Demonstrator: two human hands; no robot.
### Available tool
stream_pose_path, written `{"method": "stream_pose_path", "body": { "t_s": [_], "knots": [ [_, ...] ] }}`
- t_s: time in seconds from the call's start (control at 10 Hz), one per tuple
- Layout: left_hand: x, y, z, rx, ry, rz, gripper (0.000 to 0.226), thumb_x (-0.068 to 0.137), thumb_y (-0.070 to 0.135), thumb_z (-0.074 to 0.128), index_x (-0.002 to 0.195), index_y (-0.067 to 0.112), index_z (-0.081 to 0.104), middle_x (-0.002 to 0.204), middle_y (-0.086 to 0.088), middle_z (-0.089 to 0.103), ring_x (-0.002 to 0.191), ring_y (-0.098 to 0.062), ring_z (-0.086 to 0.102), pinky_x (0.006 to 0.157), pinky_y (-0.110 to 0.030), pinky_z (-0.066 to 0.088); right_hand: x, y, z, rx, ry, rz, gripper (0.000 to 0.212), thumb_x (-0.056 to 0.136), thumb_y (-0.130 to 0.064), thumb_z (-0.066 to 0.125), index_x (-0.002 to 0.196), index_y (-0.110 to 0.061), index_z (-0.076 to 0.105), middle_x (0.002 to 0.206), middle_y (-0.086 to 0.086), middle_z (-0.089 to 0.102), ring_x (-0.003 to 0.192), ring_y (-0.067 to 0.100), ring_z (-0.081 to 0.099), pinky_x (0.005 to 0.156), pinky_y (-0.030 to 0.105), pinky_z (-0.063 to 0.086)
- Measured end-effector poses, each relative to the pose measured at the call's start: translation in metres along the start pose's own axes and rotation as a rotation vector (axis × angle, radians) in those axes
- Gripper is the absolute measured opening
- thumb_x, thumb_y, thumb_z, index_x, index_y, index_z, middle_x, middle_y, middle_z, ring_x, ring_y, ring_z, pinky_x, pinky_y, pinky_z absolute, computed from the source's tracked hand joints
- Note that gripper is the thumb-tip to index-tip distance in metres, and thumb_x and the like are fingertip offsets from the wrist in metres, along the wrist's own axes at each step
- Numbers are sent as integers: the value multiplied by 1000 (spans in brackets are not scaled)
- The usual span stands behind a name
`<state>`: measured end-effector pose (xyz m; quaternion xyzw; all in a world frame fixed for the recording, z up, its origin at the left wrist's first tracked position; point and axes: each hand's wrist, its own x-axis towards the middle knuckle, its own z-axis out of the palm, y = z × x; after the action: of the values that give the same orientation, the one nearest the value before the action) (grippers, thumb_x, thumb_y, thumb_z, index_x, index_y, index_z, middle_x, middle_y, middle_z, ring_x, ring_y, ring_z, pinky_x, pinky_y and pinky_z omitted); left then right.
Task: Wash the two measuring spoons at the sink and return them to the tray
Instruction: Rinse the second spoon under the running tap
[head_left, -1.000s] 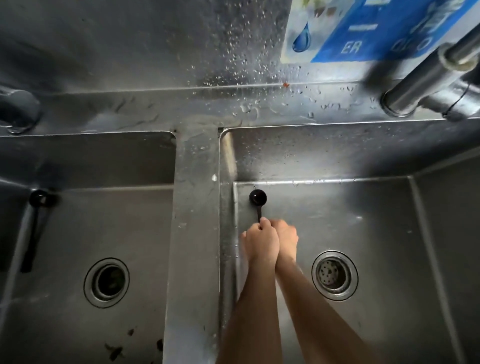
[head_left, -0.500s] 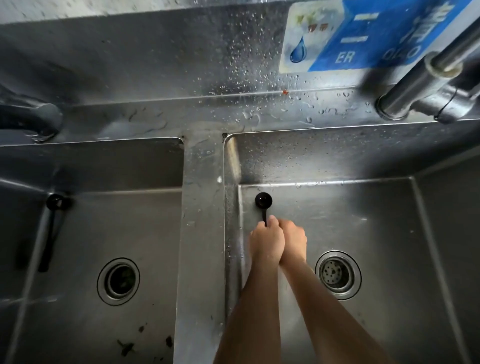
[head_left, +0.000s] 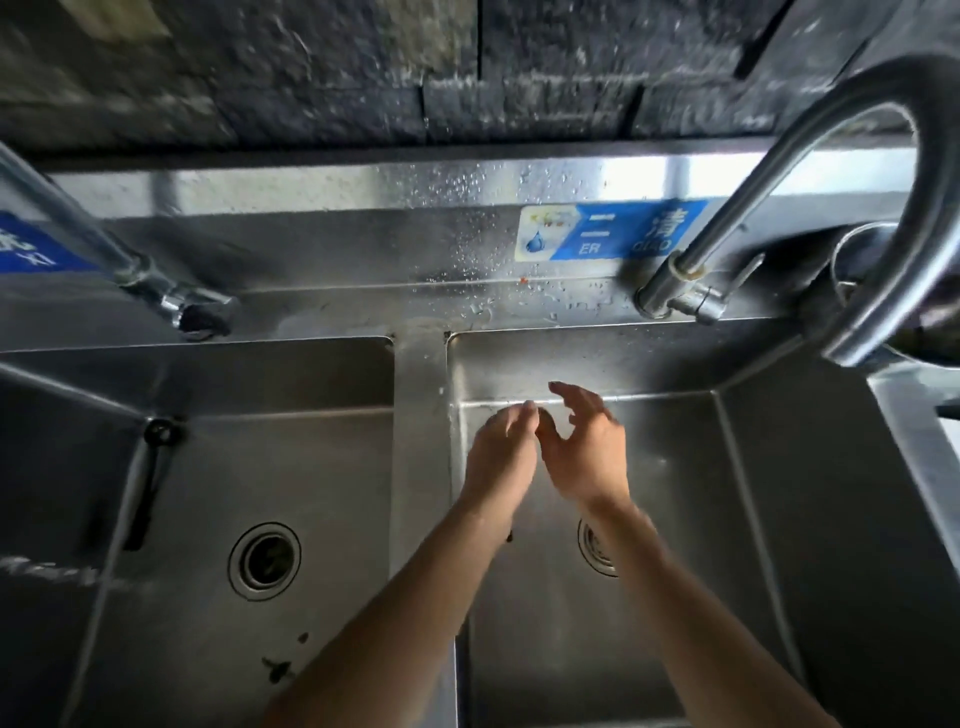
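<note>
My left hand (head_left: 501, 457) is over the right basin (head_left: 727, 519) with its fingers curled shut. Only a small dark tip of a black measuring spoon (head_left: 509, 536) shows below its wrist; the rest is hidden. Just to the right, my right hand (head_left: 587, 447) is open with its fingers spread, its thumb almost touching the left fingertips. A second black measuring spoon (head_left: 148, 483) leans against the left wall of the left basin (head_left: 311, 467), bowl end up. No tray is in view.
A curved steel faucet (head_left: 883, 156) arches over the right basin, and another faucet (head_left: 114, 254) reaches over the left one. Each basin has a round drain (head_left: 265, 561) (head_left: 597, 551). A blue label (head_left: 613, 234) sits on the wet backsplash. Dark specks (head_left: 278, 667) lie in the left basin.
My right hand has come off the spoon and opened. The spoon's bowl, which stuck out above my fists, is no longer visible. The view has tilted up to show the faucets.
</note>
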<state>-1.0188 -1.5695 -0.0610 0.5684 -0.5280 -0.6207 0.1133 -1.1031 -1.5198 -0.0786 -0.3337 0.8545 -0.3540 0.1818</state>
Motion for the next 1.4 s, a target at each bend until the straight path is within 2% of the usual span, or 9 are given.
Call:
{"method": "stream_pose_path", "body": {
  "t_s": [0.2,0.3,0.4,0.6,0.9,1.1,1.2,1.3,1.4],
  "knots": [
    [-40,41,-73,-347,11,3,21,101,26,54,100,19,74,92,-5,79,79,-14,75,61,-23,59,-23,-84,-3,320,-10,-13,31,92,-19,69,122,-17,70,118,7,72,102,18,72,87,36,62],
    [-50,40,-110,-419,78,-56,30,102,24,52,117,4,69,106,-19,76,83,-23,71,50,-18,54,-41,-123,24,443,-96,80,23,92,-17,65,114,-19,72,105,7,78,94,22,76,85,47,62],
    [-52,28,-150,-459,110,-91,35,104,26,47,122,2,65,112,-21,73,96,-30,69,66,-28,53,-59,-154,58,503,-168,135,17,91,-18,66,105,-21,75,96,4,80,92,22,76,88,47,60],
    [-45,-19,-255,-493,217,-104,32,104,25,45,98,10,72,85,-7,81,71,-14,77,50,-18,55,-89,-205,143,450,-356,170,16,88,-29,64,98,-31,77,91,-10,80,87,9,75,85,43,61],
    [-15,-95,-406,-567,294,-251,29,103,24,48,114,4,67,105,-14,77,93,-27,73,63,-27,58,-145,-279,291,454,-551,346,25,83,-41,59,93,-30,79,87,-2,81,89,21,77,88,52,60],
    [28,-153,-478,-512,300,-315,26,103,14,48,82,12,62,53,5,71,45,-12,64,45,-20,47,-152,-293,378,452,-566,515,40,93,-7,56,67,-29,77,72,3,73,67,21,73,62,37,59],
    [53,-178,-494,-430,332,-331,26,103,18,47,81,14,62,58,4,71,48,-11,65,55,-25,45,-141,-277,435,430,-626,553,32,98,-11,56,74,-25,72,87,9,70,76,22,73,76,38,62],
    [83,-206,-502,-353,359,-321,26,97,17,49,95,-1,68,88,-21,72,81,-33,68,71,-37,52,-136,-270,472,333,-618,483,18,89,-27,59,76,-22,70,93,13,75,95,38,73,92,54,58],
    [110,-225,-505,-208,385,-294,34,96,17,48,117,-4,66,115,-26,70,110,-39,65,90,-41,53,-130,-261,506,235,-587,469,28,82,-35,56,76,-12,72,80,18,73,88,40,71,88,56,58]
  ]
}}
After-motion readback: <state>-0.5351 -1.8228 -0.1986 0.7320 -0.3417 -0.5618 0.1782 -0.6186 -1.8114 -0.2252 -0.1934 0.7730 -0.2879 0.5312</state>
